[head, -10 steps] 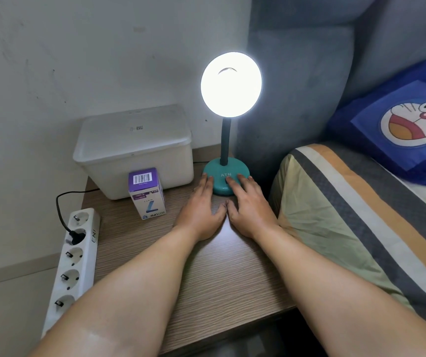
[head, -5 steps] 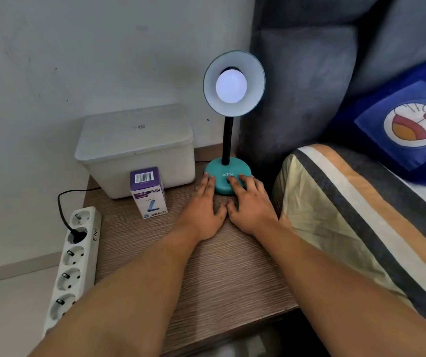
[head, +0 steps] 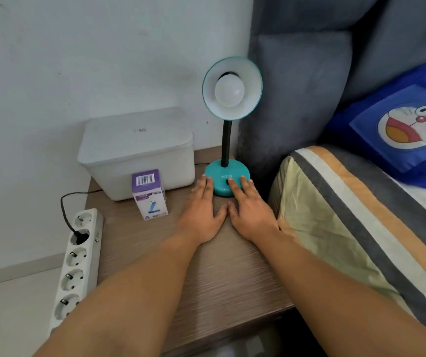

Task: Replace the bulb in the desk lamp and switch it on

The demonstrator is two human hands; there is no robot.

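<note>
A teal desk lamp stands at the back of the wooden bedside table point(head: 214, 274); its base point(head: 215, 173) carries a black switch, and its shade point(head: 232, 86) faces me. The white bulb point(head: 229, 90) sits in the shade and is dark. My left hand point(head: 201, 212) lies flat on the table, fingertips touching the base's left edge. My right hand point(head: 249, 210) lies flat beside it, its index finger on the switch and the other fingertips on the base. Neither hand holds anything. A purple-and-white bulb box point(head: 150, 194) stands upright left of my left hand.
A white lidded container point(head: 137, 150) sits against the wall behind the bulb box. A white power strip point(head: 78, 261) with a black plug in it lies off the table's left edge. A bed with a striped blanket point(head: 348, 215) and a blue cartoon pillow point(head: 399, 127) borders the table's right side.
The lamp was glowing brightly a second ago, dimmed half a second ago, and is dark now. My hands have stayed at the base, the right index finger on the switch.
</note>
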